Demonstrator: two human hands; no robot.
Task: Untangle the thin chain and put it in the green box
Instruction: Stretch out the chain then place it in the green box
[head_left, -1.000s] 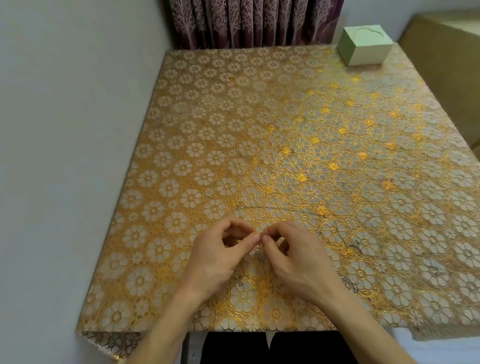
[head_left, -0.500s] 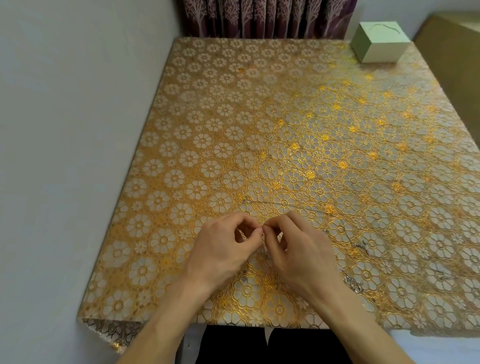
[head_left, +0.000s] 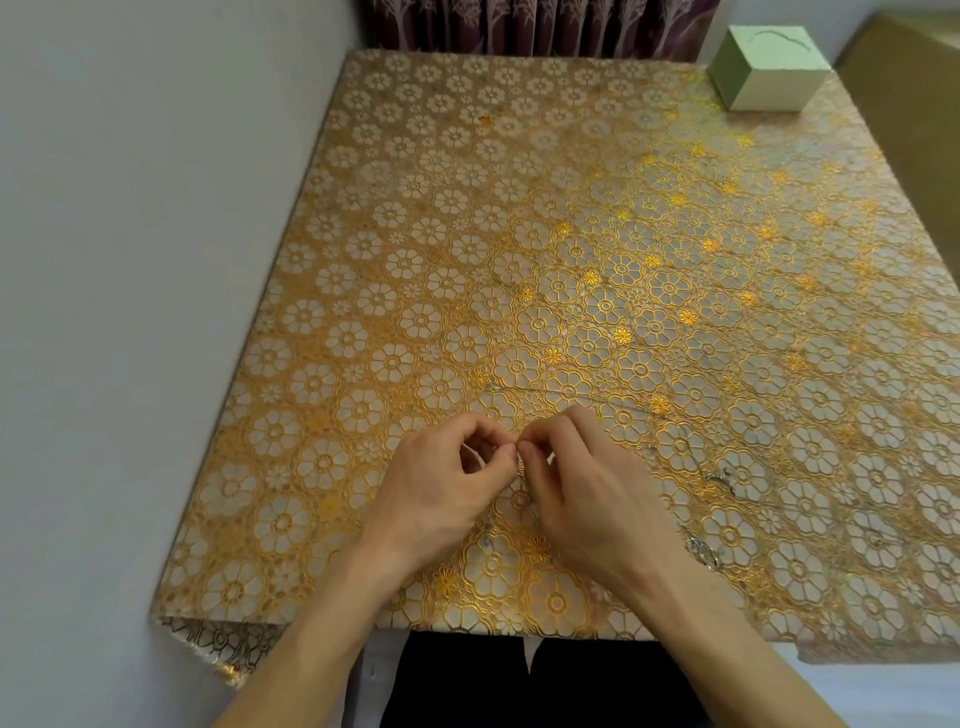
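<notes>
Silvery, the thin metal chain (head_left: 521, 469) is pinched between fingertips of left hand (head_left: 441, 493) and right hand (head_left: 592, 499), well apart from the pale green cardboard box (head_left: 769, 73).

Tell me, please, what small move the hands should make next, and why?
Probably draw the left hand and right hand slightly apart to loosen the tangle. Both pinch the chain at nearly one spot, while a strand trails over the cloth beyond them. The box stands at the far right corner, so carrying seems premature.
</notes>
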